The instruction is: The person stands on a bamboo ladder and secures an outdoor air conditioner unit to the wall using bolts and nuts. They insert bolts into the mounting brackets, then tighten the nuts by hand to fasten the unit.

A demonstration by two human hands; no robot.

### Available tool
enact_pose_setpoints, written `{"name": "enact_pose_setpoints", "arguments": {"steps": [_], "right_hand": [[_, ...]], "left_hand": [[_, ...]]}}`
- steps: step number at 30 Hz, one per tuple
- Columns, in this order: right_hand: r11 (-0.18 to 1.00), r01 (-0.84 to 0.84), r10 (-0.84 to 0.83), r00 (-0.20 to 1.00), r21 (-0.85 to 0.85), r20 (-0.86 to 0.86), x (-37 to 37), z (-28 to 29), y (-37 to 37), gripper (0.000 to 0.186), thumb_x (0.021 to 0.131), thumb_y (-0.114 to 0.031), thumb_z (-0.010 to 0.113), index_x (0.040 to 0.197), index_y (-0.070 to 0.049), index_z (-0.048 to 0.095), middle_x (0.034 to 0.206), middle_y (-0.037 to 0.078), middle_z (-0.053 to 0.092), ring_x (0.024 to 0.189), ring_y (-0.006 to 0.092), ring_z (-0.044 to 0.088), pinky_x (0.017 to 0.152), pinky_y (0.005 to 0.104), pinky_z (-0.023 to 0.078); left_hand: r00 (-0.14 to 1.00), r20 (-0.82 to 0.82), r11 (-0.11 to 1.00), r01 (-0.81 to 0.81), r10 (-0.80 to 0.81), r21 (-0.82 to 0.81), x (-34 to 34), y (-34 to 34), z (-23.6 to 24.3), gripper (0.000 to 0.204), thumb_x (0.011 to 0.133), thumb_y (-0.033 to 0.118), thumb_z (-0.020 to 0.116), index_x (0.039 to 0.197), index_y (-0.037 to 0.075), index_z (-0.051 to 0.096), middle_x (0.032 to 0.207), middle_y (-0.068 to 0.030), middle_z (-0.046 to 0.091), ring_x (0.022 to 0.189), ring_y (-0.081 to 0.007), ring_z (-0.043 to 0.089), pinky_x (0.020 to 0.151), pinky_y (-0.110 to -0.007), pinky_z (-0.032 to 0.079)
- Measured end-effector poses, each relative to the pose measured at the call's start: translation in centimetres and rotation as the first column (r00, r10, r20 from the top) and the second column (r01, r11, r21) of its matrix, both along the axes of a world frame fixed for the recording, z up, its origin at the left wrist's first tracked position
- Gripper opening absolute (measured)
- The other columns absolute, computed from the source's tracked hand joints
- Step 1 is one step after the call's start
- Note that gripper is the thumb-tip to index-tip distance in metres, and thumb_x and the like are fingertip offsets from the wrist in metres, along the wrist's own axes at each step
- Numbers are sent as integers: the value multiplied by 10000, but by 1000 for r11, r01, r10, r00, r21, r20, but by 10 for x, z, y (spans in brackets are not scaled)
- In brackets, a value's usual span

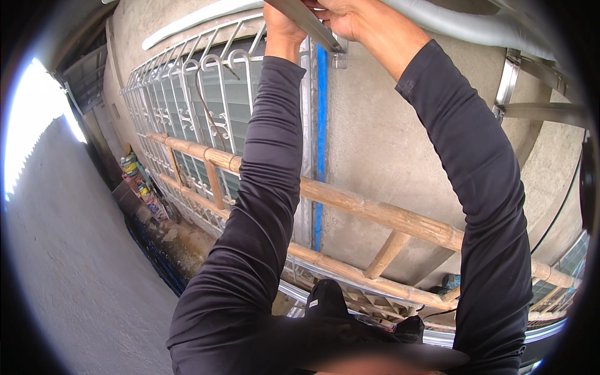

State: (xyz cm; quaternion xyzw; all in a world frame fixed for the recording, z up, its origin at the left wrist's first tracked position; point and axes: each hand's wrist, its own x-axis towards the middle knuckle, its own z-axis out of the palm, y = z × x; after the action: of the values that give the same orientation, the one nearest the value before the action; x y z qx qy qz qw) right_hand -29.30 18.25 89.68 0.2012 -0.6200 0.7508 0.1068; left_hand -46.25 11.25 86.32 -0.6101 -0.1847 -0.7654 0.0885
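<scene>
Both arms, in dark sleeves, reach up to the top edge of the view. My left hand (283, 31) is closed at a grey metal bar (307, 25), which slants across in front of it; most of its fingers are hidden or cut off. On the bar's other side, my right hand (347, 19) has its fingers curled together near the bar. What they pinch, if anything, is too small to make out. The bar's lower end meets a small metal bracket (339, 59) on the plastered wall (381, 125), beside the top of a blue vertical strip (322, 112).
A bamboo ladder-like frame (381, 215) runs across below my arms. White window grilles (181, 94) stand at the left, with a silver-wrapped pipe (206, 19) above. Metal framing (537, 112) juts in at right. A grey wall (81, 250) borders a narrow passage far below.
</scene>
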Motion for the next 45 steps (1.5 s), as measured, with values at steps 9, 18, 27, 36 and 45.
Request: {"name": "enact_pose_setpoints", "arguments": {"steps": [9, 18, 27, 36, 45], "right_hand": [[1000, 25, -26, 999, 5, 35, -16, 2, 3, 178, 1047, -131, 564, 1094, -4, 678, 981, 127, 718, 826, 247, 671, 786, 400, 563], [995, -71, 70, 997, -71, -18, -18, 6, 4, 178, 1033, -119, 589, 1098, 23, 677, 1013, 163, 729, 914, 262, 708, 810, 384, 585], [998, -27, 24, 999, -60, -36, -2, -1, -3, 167, 1016, -83, 588, 1084, 42, 674, 1031, 185, 722, 923, 265, 707, 827, 389, 585], [981, -112, 92, 987, -156, -129, -14, -4, -11, 169, 1012, -83, 577, 1067, 47, 672, 1022, 195, 723, 912, 267, 707, 823, 378, 574], [990, -56, 42, 993, -128, -106, 8, -4, -11, 194, 1040, -81, 532, 1095, 55, 659, 1053, 198, 725, 933, 268, 707, 825, 372, 569]], "left_hand": [[998, 58, 998, 31, -28, -48, 9, 0, 0, 592, 1024, 496, 489, 1084, -69, 655, 928, -210, 728, 761, -322, 732, 627, -398, 625], [1000, -1, 999, 26, -26, -46, 22, -2, 1, 500, 1033, 409, 508, 1167, -56, 636, 963, -205, 733, 791, -310, 741, 661, -395, 640], [1000, 6, 998, 29, -29, -47, 21, -1, 3, 494, 1030, 413, 516, 1165, -45, 640, 947, -191, 731, 774, -300, 736, 650, -390, 633], [1000, 14, 999, 29, -28, -44, 19, 0, 2, 491, 1030, 419, 519, 1159, -38, 644, 936, -179, 728, 756, -293, 729, 640, -387, 627], [999, 21, 999, 25, -24, -38, 18, -1, 2, 489, 1030, 425, 522, 1153, -31, 648, 925, -167, 725, 739, -285, 723, 630, -384, 620]]}}
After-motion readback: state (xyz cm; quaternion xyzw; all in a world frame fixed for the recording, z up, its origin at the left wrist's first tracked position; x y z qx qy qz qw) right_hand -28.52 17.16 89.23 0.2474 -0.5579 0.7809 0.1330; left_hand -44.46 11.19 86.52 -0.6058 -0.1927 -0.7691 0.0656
